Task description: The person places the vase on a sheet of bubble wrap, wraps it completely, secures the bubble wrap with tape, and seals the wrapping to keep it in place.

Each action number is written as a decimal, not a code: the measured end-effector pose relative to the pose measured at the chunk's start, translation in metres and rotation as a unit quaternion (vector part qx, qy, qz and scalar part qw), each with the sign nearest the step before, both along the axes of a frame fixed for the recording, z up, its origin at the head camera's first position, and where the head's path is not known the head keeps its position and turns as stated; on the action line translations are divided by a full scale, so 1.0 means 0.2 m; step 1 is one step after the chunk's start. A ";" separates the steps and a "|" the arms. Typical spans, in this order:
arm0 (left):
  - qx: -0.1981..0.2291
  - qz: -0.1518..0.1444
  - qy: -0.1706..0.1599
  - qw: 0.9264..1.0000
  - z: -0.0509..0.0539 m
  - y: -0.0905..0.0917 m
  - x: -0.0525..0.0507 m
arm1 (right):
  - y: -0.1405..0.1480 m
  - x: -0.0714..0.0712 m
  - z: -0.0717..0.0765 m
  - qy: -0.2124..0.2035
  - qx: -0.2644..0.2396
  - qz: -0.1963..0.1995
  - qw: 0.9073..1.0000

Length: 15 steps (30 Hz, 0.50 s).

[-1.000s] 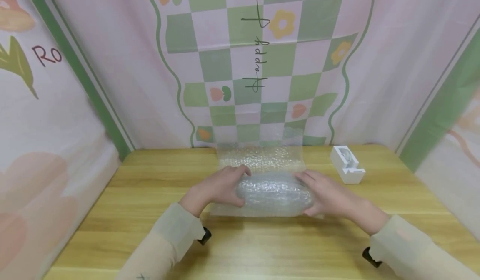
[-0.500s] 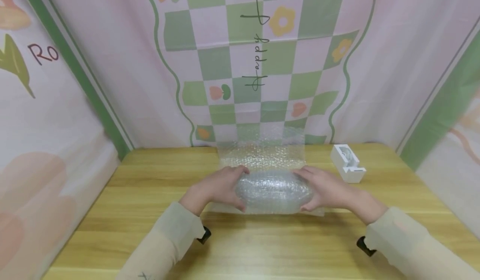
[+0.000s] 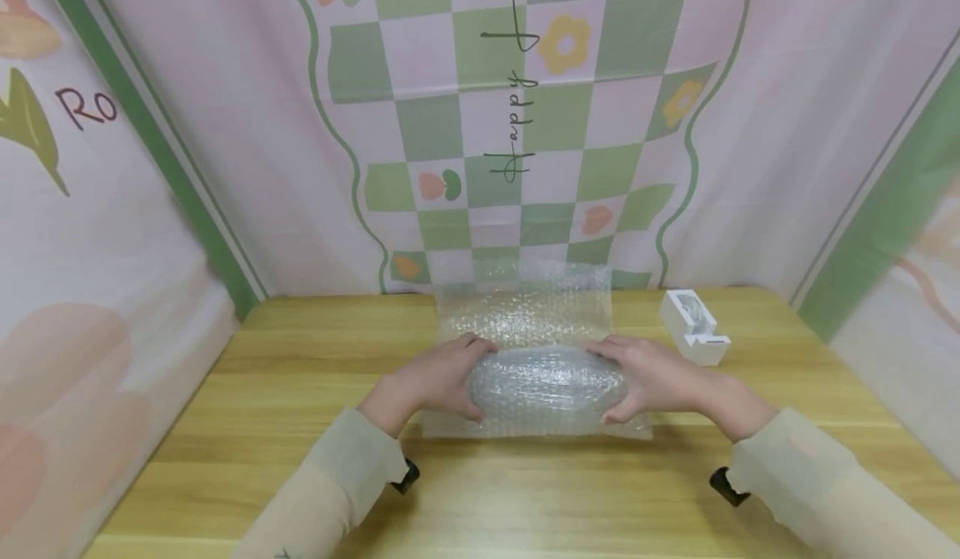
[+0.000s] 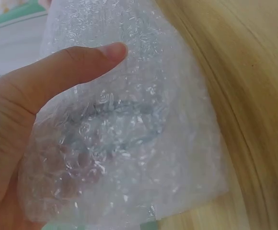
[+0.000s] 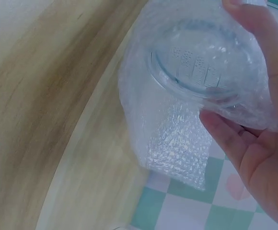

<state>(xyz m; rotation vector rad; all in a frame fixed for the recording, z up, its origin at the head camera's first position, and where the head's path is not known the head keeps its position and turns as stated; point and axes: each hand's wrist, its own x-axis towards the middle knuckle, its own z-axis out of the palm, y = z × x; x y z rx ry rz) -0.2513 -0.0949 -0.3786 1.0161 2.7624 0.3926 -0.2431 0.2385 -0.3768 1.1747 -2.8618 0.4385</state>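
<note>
A clear glass container lies on its side, rolled in bubble wrap (image 3: 551, 384), at mid-table in the head view. Through the open end of the wrap, the right wrist view shows its round glass base (image 5: 191, 67) with raised lettering. My left hand (image 3: 442, 377) grips the left end of the roll, thumb on the near side and fingers over the top. At the other end, my right hand (image 3: 660, 380) holds the roll between thumb and fingers. In the left wrist view, the thumb (image 4: 76, 67) presses on the wrap and a ring-shaped edge shows through the bubbles.
A loose stretch of bubble wrap (image 3: 525, 305) runs back from the roll and stands against the checkered curtain (image 3: 495, 126). At the right rear of the wooden table (image 3: 315, 334) sits a white tape dispenser (image 3: 693, 326). Printed curtains also flank both sides.
Both hands keep hold of the roll's ends. The roll has shifted and turned slightly, and its front flap of wrap lies a little nearer than half a second ago.
</note>
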 end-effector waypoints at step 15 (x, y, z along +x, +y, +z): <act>0.020 0.005 -0.043 0.999 -0.01 -0.01 0.00 | -0.01 -0.01 0.04 -0.049 0.002 0.015 0.999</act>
